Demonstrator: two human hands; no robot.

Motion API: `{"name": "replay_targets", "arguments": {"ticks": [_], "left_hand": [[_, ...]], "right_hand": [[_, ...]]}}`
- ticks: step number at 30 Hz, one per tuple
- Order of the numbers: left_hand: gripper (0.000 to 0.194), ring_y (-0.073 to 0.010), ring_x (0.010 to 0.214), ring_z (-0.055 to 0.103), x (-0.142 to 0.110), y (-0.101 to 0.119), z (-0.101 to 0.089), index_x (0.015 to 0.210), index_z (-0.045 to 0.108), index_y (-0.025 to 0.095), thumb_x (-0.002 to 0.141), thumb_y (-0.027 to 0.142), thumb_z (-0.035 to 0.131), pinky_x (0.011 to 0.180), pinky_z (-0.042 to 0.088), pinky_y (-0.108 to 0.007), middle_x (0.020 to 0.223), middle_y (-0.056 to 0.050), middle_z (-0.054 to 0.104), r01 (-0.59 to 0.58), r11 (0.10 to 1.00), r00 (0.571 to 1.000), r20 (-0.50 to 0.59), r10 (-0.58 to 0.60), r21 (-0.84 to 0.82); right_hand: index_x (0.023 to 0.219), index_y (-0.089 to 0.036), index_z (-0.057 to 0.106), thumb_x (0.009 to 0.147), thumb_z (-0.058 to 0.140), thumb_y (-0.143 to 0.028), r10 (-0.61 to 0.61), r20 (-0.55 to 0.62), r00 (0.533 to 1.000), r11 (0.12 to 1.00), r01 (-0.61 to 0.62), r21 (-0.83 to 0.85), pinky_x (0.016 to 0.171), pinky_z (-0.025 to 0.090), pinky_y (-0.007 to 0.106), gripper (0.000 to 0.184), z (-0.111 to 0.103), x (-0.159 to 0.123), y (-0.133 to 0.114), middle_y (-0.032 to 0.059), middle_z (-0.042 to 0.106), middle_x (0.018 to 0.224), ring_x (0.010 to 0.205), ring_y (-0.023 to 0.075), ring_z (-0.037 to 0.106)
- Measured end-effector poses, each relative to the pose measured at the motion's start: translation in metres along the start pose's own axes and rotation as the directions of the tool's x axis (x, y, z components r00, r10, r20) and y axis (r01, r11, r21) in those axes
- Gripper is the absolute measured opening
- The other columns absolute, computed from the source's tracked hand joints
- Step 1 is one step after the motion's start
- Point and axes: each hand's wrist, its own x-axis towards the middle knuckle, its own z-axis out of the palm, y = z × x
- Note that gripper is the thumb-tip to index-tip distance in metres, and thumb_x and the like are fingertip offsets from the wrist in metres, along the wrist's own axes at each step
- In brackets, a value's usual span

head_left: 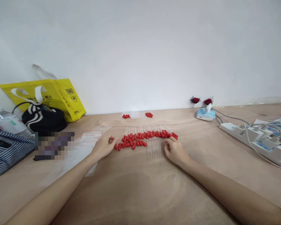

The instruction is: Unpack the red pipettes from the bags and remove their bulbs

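Touching tubes [154, 150], right fingers [168, 141] curled

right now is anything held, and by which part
Cannot be told: the right hand is at the clear tubes, the left hand beside a red bulb; no grip shows clearly.

Red bulbs [147, 135] loosely rowed; clear tubes [155, 150] lying parallel.

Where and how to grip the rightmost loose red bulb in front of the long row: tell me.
Probably best pinched at its near end, coming down from the person's side. That red bulb lies slantwise with one end toward the person; other loose bulbs crowd its left, clear tubes its right, and the long row its far side.
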Motion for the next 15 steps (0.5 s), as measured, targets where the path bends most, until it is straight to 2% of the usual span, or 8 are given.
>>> {"name": "replay_targets", "arguments": {"ticks": [3,8,11,15], "left_hand": [[0.031,-0.0188,0.071,0.057,0.017,0.009,0.002,0.071,0.059,0.019,0.071,0.046,0.043,0.057,0.036,-0.023,0.064,-0.001,0.063,0.050,0.999,0.998,0.049,-0.051,0.022],[0.039,-0.0171,0.045,0.052,0.043,0.018,0.011,0.048,0.053,0.018,0.071,0.047,0.041,0.044,0.032,-0.023,0.037,0.000,0.049,0.120,0.993,0.973,0.199,-0.120,0.013],[0.034,-0.0153,0.039,0.048,0.049,0.022,0.017,0.041,0.050,0.018,0.067,0.040,0.047,0.041,0.031,-0.023,0.033,0.001,0.046,0.140,0.990,0.961,0.242,-0.135,-0.002],[0.029,-0.0152,0.038,0.049,0.050,0.026,0.017,0.037,0.047,0.017,0.064,0.028,0.050,0.041,0.031,-0.023,0.032,0.001,0.045,0.147,0.988,0.957,0.259,-0.131,-0.043]], "right_hand": [[0.075,-0.015,0.059,0.072,0.041,-0.009,-0.015,-0.010,1.000,1.000,0.015,0.011,0.064,0.041,0.024,0.019,0.005,0.002,-0.002,0.0070,0.056,0.075,0.069,0.0152,0.054],[0.076,-0.015,0.061,0.075,0.041,-0.011,-0.006,0.004,1.000,0.997,0.005,0.080,0.065,0.041,0.025,0.020,0.006,0.004,-0.005,0.0069,0.059,0.075,0.070,0.0152,0.055],[0.079,-0.017,0.061,0.075,0.042,-0.013,0.005,0.027,1.000,0.997,-0.008,0.081,0.067,0.039,0.026,0.020,0.002,0.003,-0.006,0.0056,0.061,0.078,0.074,0.0153,0.056],[0.081,-0.019,0.061,0.077,0.043,-0.016,0.050,0.001,0.999,0.997,-0.050,0.054,0.070,0.035,0.029,0.019,-0.005,0.002,-0.008,0.0034,0.063,0.082,0.078,0.0163,0.056]]}}
